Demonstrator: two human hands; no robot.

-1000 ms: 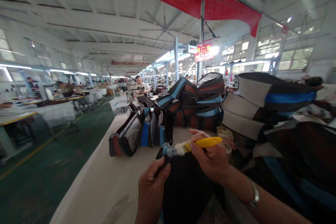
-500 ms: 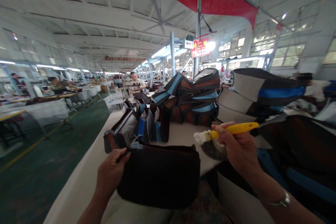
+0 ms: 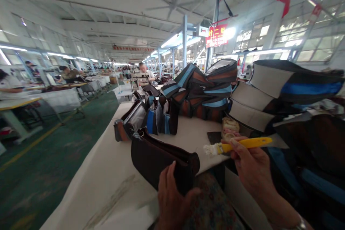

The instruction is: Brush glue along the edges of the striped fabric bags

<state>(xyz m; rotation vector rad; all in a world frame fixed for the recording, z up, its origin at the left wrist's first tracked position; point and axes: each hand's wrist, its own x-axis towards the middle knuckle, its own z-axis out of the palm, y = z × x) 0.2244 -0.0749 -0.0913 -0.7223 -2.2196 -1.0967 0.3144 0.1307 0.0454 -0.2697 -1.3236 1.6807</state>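
Note:
My right hand [image 3: 253,165] grips a brush by its yellow handle [image 3: 254,142]; its whitish bristles [image 3: 211,149] point left over the table. A dark, soft-sided bag piece [image 3: 153,158] stands on the table in front of me, its open top showing a narrow slot. My left hand [image 3: 175,196] lies against the near side of that piece, fingers stretched and thumb apart. Just behind the brush is a container with a pale, crusted top [image 3: 230,128], partly hidden by my right hand. Several similar pieces with blue and grey panels [image 3: 152,120] stand farther back.
Stacked bags with blue and brown stripes [image 3: 207,90] and larger grey-and-black ones [image 3: 269,82] rise at the back and right. The pale tabletop [image 3: 107,179] ends on the left above a green floor [image 3: 61,158]. A co-worker [image 3: 144,72] sits at a machine beyond.
My left hand has left the bag piece's upper left corner and moved right to its near side. The piece has turned at an angle. My right hand still holds the brush, slightly lower.

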